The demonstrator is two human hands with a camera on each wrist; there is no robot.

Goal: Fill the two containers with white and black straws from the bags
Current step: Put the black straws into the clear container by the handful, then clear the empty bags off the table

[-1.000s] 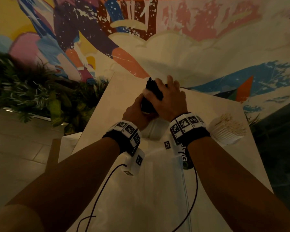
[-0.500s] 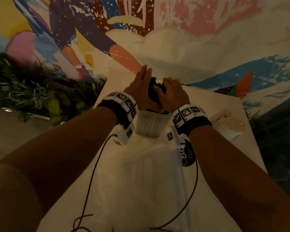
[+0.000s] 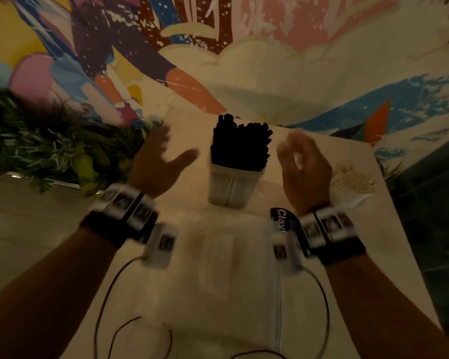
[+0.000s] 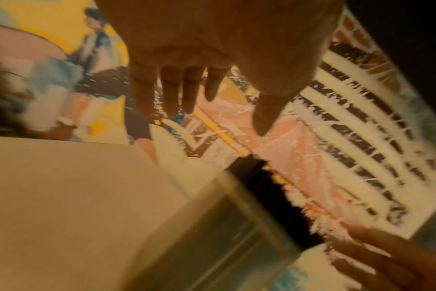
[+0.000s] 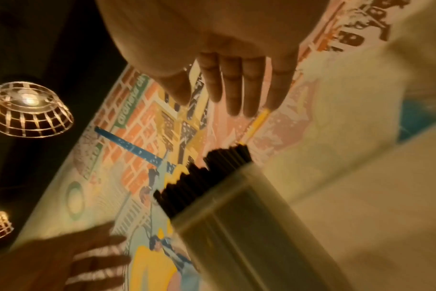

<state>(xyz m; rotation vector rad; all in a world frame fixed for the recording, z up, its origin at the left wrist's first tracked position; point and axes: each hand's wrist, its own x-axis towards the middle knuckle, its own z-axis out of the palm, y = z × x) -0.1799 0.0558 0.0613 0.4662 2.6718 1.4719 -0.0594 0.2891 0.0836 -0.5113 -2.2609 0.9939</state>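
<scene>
A clear square container (image 3: 232, 186) stands upright on the table, packed with black straws (image 3: 240, 145) that stick out of its top. My left hand (image 3: 163, 158) hovers to its left, fingers spread and empty. My right hand (image 3: 302, 161) hovers to its right, also with straight fingers and holding nothing. Neither hand touches the container. The wrist views show the same container (image 4: 227, 242) (image 5: 249, 222) with black straws (image 5: 207, 173) below open fingers (image 4: 169, 90) (image 5: 233, 86). A second container of white straws (image 3: 353, 185) lies at the right of the table.
A clear plastic bag (image 3: 218, 268) with a black label (image 3: 283, 221) lies flat in front of the container. Plants (image 3: 36, 149) border the table's left side. A painted mural wall (image 3: 270, 60) rises behind. Cables from my wristbands trail over the bag.
Both hands were gripping the black straws over the container; they have let go and pulled apart to either side. The straws now stand in the container.
</scene>
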